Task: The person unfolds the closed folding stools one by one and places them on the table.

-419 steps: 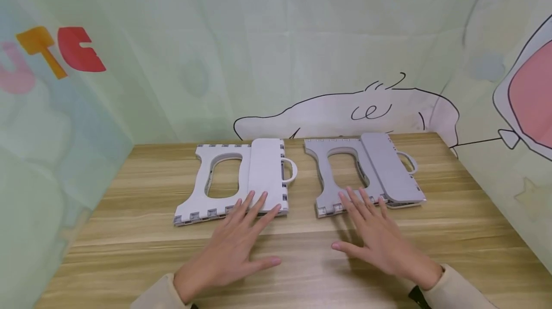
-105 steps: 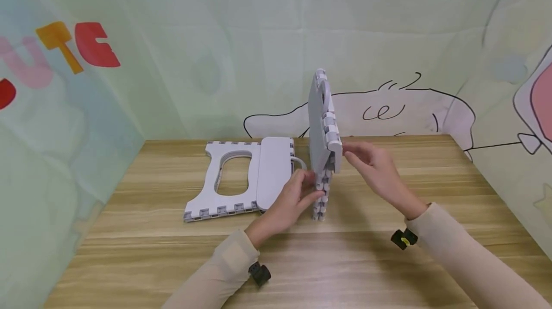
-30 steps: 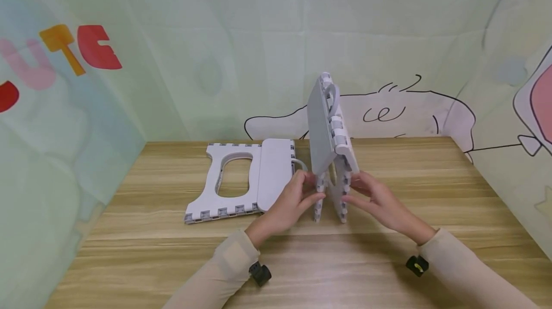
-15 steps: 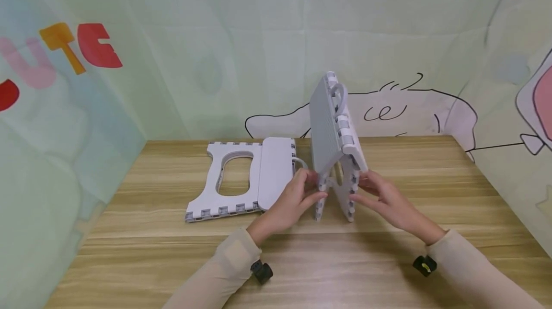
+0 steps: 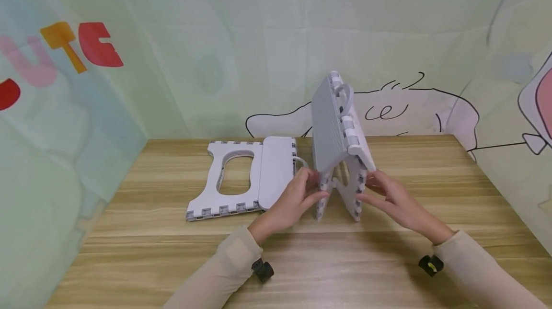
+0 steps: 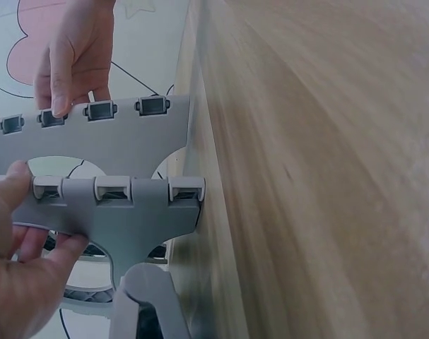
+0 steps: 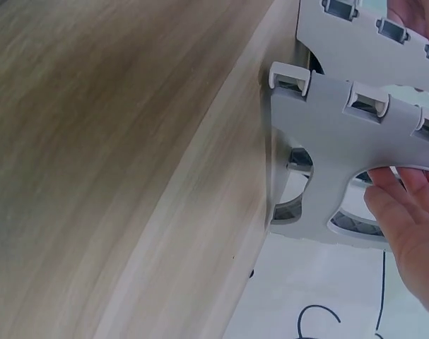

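Observation:
A grey-white folding step stool [image 5: 329, 131] stands upright on the table, partly unfolded. Its two leg panels spread apart below, and the halves of its top slope down from the ridge like a tent. My left hand [image 5: 293, 199] grips the left leg panel [image 6: 133, 219], thumb on its near edge and fingers through the cutout. Opposite, my right hand [image 5: 394, 203] pinches the right leg panel [image 7: 327, 127] by its edge, fingers reaching into its opening. A loop handle [image 5: 345, 100] sticks out at the ridge. Left of it, a second folding stool [image 5: 276, 170] lies flat and folded.
The wooden table [image 5: 164, 251] backs onto a printed cloth wall [image 5: 224, 60] with cartoon drawings. The folded stool's handle [image 5: 300, 160] lies close beside my left hand. Black wrist cameras [image 5: 262, 270] sit under both sleeves.
Both stools lay flat at first; the right one was then stood up folded. Over the last second my right hand has moved right with its leg panel, widening the gap between the legs.

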The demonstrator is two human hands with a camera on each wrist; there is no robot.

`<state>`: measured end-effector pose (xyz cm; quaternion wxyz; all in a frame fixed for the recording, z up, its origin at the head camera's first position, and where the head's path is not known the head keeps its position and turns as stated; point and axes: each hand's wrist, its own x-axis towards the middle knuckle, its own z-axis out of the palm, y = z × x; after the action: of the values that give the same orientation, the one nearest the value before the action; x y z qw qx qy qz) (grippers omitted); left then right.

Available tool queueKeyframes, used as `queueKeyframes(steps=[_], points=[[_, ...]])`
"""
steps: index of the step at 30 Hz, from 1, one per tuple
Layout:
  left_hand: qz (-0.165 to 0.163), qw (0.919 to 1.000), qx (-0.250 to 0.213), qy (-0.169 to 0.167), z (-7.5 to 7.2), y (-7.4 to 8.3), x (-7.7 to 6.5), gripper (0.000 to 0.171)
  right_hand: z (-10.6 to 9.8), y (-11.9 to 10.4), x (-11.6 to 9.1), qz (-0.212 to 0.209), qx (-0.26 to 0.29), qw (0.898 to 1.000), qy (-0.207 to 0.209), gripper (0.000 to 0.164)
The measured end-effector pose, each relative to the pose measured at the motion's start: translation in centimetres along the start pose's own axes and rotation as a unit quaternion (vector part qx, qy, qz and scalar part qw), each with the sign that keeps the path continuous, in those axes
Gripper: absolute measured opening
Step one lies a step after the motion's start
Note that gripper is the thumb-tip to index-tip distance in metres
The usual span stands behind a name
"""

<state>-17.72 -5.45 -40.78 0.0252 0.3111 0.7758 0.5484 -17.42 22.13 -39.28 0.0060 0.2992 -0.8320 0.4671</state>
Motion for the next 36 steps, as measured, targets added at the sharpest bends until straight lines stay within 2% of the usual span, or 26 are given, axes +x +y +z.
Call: queueKeyframes(steps=[7, 17, 36], points=[[0.009, 0.9999, 0.007, 0.002, 0.1, 0.2, 0.2, 0.037, -0.6, 0.2, -0.5, 0.004, -0.008, 1.000, 0.002, 0.053], [0.001, 1.0000, 0.006, -0.001, 0.2, 0.5, 0.2, 0.036, -1.2, 0.5, -1.1, -0.007, -0.010, 1.000, 0.011, 0.055], [0.003, 0.9999, 0.016, 0.001, 0.3, 0.6, 0.3, 0.036, -2.4, 1.2, -1.9, 0.016, -0.020, 1.000, 0.012, 0.062]])
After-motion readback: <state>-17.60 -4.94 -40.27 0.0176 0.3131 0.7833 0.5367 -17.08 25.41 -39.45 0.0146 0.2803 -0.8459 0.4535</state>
